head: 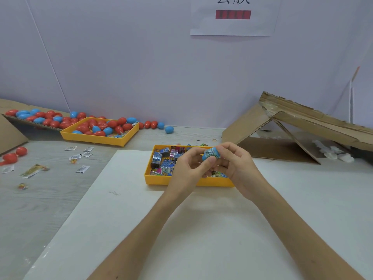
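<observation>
A small blue plastic egg [210, 154] with a printed label is held above the near yellow tray [161, 179]. My left hand [189, 168] pinches it from the left, thumb under it. My right hand [234, 162] grips it from the right with curled fingers. The tray holds several small printed packets [163, 164] in blue, pink and black. Part of the tray's contents is hidden behind my hands.
A second yellow tray [96, 138] at the back left is full of red and blue eggs; more eggs lie on cardboard [36, 118] beside it. Loose sachets [80, 156] scatter on the left table. A torn cardboard box [292, 126] stands at right. A white board [181, 219] lies under my arms.
</observation>
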`<state>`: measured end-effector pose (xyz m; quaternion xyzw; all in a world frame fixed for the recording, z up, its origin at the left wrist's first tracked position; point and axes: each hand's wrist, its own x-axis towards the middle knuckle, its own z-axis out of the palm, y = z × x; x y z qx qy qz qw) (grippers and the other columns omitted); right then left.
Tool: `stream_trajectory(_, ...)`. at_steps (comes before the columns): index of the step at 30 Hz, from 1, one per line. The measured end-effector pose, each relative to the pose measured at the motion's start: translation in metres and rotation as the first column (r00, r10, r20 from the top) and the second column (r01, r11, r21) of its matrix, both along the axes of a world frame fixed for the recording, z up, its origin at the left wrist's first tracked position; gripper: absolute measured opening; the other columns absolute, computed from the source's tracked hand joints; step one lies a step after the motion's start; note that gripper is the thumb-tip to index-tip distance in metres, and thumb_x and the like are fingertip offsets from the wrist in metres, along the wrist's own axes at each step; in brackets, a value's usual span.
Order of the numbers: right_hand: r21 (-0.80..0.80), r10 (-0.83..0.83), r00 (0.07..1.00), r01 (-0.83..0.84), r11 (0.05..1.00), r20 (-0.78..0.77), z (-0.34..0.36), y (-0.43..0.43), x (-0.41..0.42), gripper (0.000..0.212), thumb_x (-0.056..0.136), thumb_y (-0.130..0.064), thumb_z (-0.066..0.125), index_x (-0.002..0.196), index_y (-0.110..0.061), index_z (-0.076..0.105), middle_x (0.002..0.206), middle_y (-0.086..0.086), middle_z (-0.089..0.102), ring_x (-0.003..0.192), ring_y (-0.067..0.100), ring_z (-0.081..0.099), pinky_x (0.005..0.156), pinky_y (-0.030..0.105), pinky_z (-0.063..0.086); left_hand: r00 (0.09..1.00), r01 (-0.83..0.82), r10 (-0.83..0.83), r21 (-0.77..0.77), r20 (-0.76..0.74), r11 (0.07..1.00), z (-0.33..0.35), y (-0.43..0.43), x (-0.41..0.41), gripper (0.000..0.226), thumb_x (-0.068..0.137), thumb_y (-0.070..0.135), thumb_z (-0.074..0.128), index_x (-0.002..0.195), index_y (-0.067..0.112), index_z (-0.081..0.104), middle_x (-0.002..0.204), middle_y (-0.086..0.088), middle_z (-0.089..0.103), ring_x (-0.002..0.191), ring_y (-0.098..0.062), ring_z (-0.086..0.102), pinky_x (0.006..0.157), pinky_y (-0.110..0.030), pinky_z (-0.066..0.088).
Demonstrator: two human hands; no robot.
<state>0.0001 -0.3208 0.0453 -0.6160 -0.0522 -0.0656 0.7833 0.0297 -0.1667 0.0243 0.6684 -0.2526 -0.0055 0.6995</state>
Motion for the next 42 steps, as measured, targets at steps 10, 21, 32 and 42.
stream_trajectory(10, 0.258, 0.042, 0.993, -0.013, 0.966, -0.107, 0.007, -0.009, 0.003, 0.029, 0.081, -0.026, 0.069, 0.105, -0.009, 0.069, 0.098, 0.007, 0.072, 0.079, 0.016, 0.071, 0.074, 0.024, 0.059, 0.971, -0.212, 0.216, -0.047, 0.099, 0.976, -0.004, 0.001, 0.004, 0.012, 0.102, 0.029, 0.057, 0.103, 0.020, 0.064, 0.079, 0.000, 0.069, 0.071, -0.009, 0.066, 0.064, -0.019, 0.050)
stream_trajectory(21, 0.489, 0.037, 0.944, 0.136, 0.861, -0.327, 0.069, -0.014, 0.071, 0.032, 0.099, -0.015, 0.058, 0.128, 0.000, 0.055, 0.104, 0.016, 0.068, 0.086, 0.022, 0.069, 0.069, 0.028, 0.056, 0.823, -0.542, 0.237, 0.590, 0.516, 0.598, -0.021, 0.009, 0.015, 0.010, 0.096, 0.034, 0.060, 0.098, 0.036, 0.069, 0.095, 0.018, 0.063, 0.097, -0.007, 0.053, 0.085, -0.031, 0.037)
stream_trajectory(32, 0.163, -0.342, 0.906, 0.387, 0.907, -0.248, 0.034, -0.056, 0.062, 0.022, 0.102, -0.017, 0.047, 0.104, -0.010, 0.068, 0.092, 0.006, 0.073, 0.072, 0.015, 0.065, 0.066, 0.025, 0.049, 0.856, -0.498, 0.213, 0.641, 0.471, 0.583, -0.015, 0.011, 0.015, 0.014, 0.099, 0.035, 0.056, 0.105, 0.035, 0.069, 0.104, 0.017, 0.065, 0.103, -0.008, 0.054, 0.100, -0.036, 0.040)
stream_trajectory(42, -0.940, 0.040, 0.999, 0.011, 0.340, 0.026, -0.004, -0.025, 0.054, 0.009, 0.089, -0.033, 0.075, 0.094, -0.038, 0.071, 0.090, -0.014, 0.069, 0.070, -0.001, 0.058, 0.062, 0.011, 0.043, 0.967, -0.250, 0.244, 0.498, 0.077, 0.830, 0.008, 0.030, 0.036, 0.015, 0.098, 0.021, 0.062, 0.095, 0.029, 0.074, 0.093, 0.012, 0.070, 0.088, -0.001, 0.064, 0.071, -0.014, 0.049)
